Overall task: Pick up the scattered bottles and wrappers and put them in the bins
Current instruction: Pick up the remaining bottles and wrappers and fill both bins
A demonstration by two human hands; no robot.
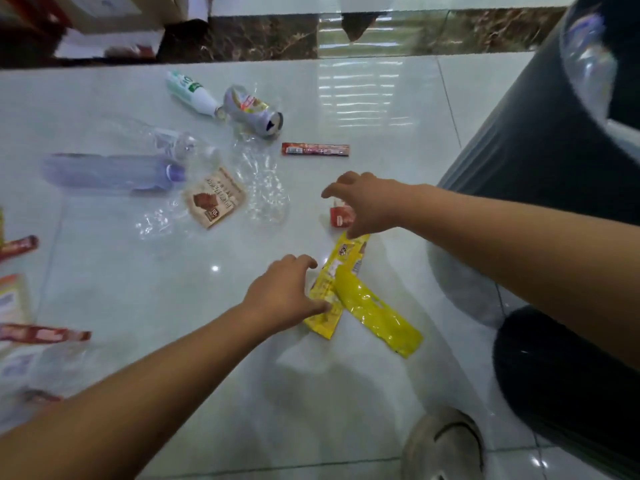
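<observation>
On the tiled floor (156, 299), a purple bottle (110, 173), a brown wrapper (214, 199), a white bottle (190, 93) and a can (251, 110) lie scattered at left, with a red stick wrapper (315, 149) beyond them. The left hand (280, 292), fingers loosely spread, rests its thumb on a printed yellow wrapper (337, 268), which crosses a plain yellow wrapper (377, 317). The right hand (370, 202) arches over a small red packet (341, 216), its thumb at the printed wrapper's top; I cannot tell whether it pinches anything, and the dark bin (554, 150) stands at far right.
</observation>
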